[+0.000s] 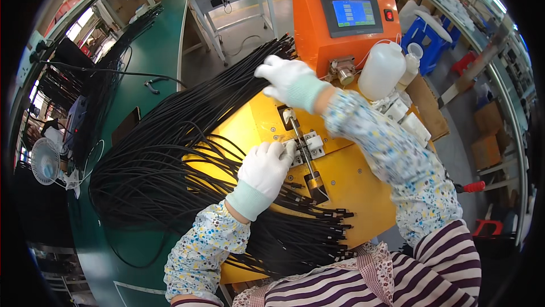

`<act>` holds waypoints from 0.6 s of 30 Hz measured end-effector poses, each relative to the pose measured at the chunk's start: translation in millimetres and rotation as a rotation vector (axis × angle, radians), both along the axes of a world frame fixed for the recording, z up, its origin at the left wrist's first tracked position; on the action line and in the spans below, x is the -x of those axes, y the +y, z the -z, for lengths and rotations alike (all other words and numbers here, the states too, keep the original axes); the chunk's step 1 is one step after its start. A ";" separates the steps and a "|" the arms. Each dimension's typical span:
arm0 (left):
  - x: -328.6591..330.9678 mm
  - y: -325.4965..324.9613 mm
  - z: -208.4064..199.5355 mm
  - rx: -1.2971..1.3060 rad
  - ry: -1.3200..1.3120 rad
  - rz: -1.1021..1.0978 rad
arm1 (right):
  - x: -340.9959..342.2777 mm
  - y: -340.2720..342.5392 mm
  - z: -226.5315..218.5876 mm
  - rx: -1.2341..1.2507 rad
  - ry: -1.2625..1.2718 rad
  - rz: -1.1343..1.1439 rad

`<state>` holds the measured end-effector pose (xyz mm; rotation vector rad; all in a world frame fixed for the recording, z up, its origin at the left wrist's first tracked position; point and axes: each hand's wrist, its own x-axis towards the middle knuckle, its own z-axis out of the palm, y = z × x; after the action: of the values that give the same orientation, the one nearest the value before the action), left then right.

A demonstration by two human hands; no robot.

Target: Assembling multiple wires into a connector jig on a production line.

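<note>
My left hand [262, 173], in a white glove, is closed at the left side of a small metal clamp fixture [311, 147]. Its fingertips are pressed together against the fixture, and whatever they pinch is hidden. My right hand [288, 81], also gloved, hovers open over the far end of a thick bundle of black cables [210, 94], thumb and fingers apart with nothing seen between them. More black cables [301, 239] with small metal plugs lie around my left wrist. The fixture sits on a yellow machine top [352, 193], with a metal rod running across it.
Behind the fixture stands an orange control box [309, 17] with a lit screen. A white plastic bottle [383, 71] and several white blocks [406, 117] are right of it. Pliers [152, 85] lie on the green table [162, 51]; a white fan [46, 161] stands far left.
</note>
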<state>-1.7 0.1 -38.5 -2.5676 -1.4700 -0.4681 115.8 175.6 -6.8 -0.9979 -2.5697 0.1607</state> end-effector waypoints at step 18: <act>29.6 -6.0 -2.0 0.032 -0.065 -0.023 | 40.3 6.4 -49.7 -0.704 0.054 -0.176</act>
<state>-31.3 -5.9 -36.5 -2.5806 -1.5390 -0.5344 75.5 182.0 42.9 -0.4904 -2.3656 -0.6201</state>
